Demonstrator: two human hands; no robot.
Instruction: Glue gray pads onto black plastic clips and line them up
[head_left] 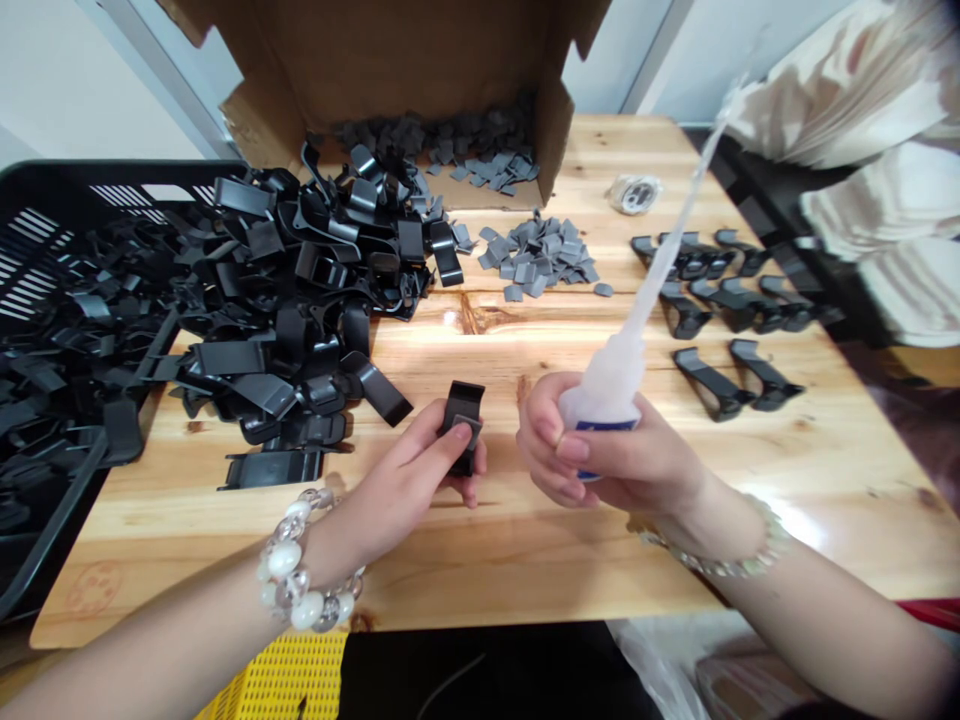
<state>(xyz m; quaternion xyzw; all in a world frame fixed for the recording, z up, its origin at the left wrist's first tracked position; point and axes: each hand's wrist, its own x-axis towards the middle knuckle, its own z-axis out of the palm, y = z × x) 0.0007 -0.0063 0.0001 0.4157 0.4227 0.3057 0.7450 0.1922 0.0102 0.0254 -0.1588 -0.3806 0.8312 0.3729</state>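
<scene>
Near the middle of the table, my left hand [420,460] grips a black curved plastic clip [466,400]. Its thumb presses on a small grey pad [471,424] lying on the clip's face. To the right, my right hand [622,450] is wrapped round a white squeeze glue bottle [611,375] with a blue label. The bottle is held upright, its long thin nozzle pointing up and to the right, away from the clip. A big heap of similar black clips [300,300] lies left of my left hand. Beyond both hands is a small pile of loose grey pads [540,255].
An open cardboard box [427,60] holding more grey pads stands at the back. Left is a black plastic crate [52,190] full of clips. Several clips [720,385] stand in rows at the right, near a tape roll [635,194]. Stacked pale cloth-like bundles [877,200] sit beyond the wooden table [480,580].
</scene>
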